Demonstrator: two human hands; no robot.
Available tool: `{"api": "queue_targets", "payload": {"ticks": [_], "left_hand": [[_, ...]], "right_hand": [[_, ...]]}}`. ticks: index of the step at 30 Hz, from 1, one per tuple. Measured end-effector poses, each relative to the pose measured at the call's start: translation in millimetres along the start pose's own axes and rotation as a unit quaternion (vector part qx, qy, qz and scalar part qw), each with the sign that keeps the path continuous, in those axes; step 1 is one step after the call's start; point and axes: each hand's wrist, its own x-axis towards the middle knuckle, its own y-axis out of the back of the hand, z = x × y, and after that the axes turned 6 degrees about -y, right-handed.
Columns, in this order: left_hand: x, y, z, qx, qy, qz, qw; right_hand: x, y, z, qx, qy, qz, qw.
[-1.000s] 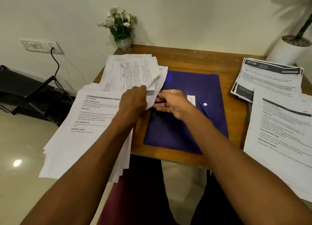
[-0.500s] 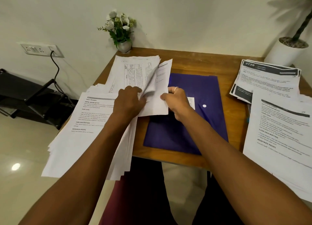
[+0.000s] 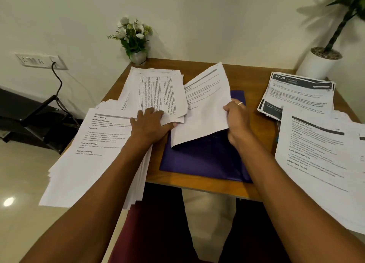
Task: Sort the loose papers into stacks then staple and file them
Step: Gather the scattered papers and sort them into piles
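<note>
My right hand (image 3: 236,122) pinches the right edge of a loose printed sheet (image 3: 205,106), which is lifted and tilted over the purple folder (image 3: 203,160) in the middle of the table. My left hand (image 3: 150,125) lies with spread fingers on the lower edge of a stack of table-printed papers (image 3: 156,91) at the back left. A thick stack headed with text (image 3: 96,152) hangs over the table's left edge. Two more stacks sit on the right: a dark-banded one (image 3: 298,94) at the back and a large one (image 3: 324,160) near me.
The wooden table (image 3: 260,136) stands against a white wall. A small pot of white flowers (image 3: 133,37) is at its back left corner and a white planter (image 3: 318,65) at the back right. A black stand (image 3: 29,116) and a wall socket with a cable are off to the left.
My right hand has drawn one sheet out from the back-left stack and swung it right, over the folder. My left hand has flattened onto that stack.
</note>
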Motion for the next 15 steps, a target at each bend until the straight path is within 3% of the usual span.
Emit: {"api": "queue_targets", "payload": {"ticks": [3,6,8,10,13,15], "left_hand": [[-6,5,8,-0.011,-0.008,-0.005,1.000],[-27,12,32,-0.168,-0.030,0.056,0.984],[-47,19,55,-0.304,-0.027,0.085,0.948],[-59,24,75,-0.418,0.004,0.043,0.908],[-66,26,91,-0.586,0.084,-0.042,0.805],[-67,28,94,-0.665,0.096,-0.039,0.740]], "right_hand": [[-6,12,-2,0.098,0.012,-0.019,0.995],[-14,22,-9,0.202,0.016,-0.051,0.978],[-22,29,-13,0.265,0.012,-0.072,0.962],[-31,33,-16,0.313,0.000,-0.088,0.946],[-49,38,-19,0.338,-0.015,-0.120,0.933],[-57,39,-20,0.307,-0.013,-0.124,0.943]]}}
